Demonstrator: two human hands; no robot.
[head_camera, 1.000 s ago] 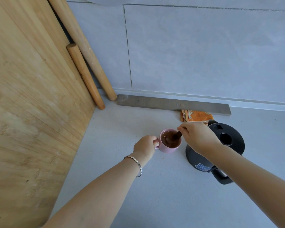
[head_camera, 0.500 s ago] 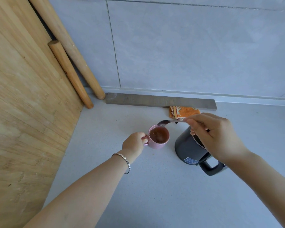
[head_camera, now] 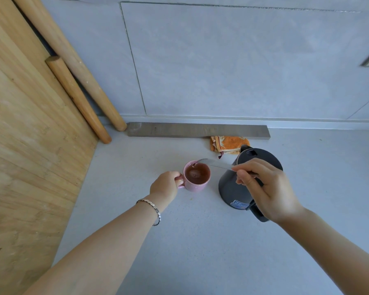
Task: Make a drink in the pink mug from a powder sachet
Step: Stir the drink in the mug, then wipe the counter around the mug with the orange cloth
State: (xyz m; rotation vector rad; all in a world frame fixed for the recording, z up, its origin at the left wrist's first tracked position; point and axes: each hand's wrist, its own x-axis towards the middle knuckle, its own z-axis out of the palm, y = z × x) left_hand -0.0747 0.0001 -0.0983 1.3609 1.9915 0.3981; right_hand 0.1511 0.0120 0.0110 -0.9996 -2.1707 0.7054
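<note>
The pink mug stands on the grey counter, filled with brown liquid. My left hand grips its handle on the left side. My right hand pinches the handle of a metal spoon. The spoon lies nearly level, its bowl hovering over the mug's far rim, out of the drink. No sachet is in view.
A black electric kettle stands just right of the mug, partly behind my right hand. An orange cloth lies by a grey strip at the wall. A large wooden board and two rolling pins lean at the left.
My right hand lifted the spoon out of the drink and drew back to the right. The spoon's bowl now hangs above the mug's rim. My left hand kept hold of the handle.
</note>
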